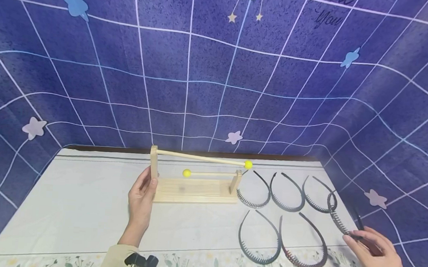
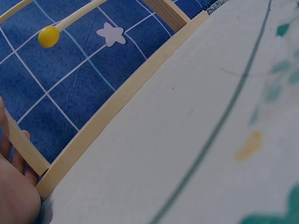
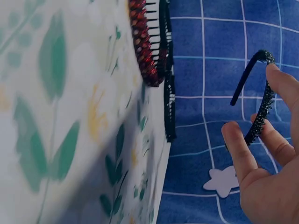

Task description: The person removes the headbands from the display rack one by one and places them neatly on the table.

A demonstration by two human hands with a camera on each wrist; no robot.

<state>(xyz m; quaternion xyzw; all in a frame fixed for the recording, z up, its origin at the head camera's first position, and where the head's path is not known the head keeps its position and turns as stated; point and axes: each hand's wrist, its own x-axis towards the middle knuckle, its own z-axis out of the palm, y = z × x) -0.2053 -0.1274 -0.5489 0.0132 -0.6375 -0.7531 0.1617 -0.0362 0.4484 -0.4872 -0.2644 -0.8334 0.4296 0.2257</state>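
Observation:
A pale wooden stand [image 1: 194, 192] is on the table, with a taller left post [image 1: 154, 162] and a shorter right post [image 1: 236, 182]. Each post carries a horizontal rod tipped with a yellow ball [image 1: 248, 164], and both rods are bare. My left hand [image 1: 140, 201] grips the left post near its foot; the left wrist view shows fingers [image 2: 18, 161] behind it. Off to the right, my right hand [image 1: 379, 257] pinches a dark toothed headband [image 3: 267, 105] between thumb and fingers, raised above the table's right side.
Several toothed headbands lie in two rows right of the stand, including a black one [image 1: 286, 207] behind and a dark red one [image 1: 303, 266] in front. The white table cover [image 1: 80, 207] has a floral front border. A blue grid-patterned curtain [image 1: 209, 99] encloses the back and sides.

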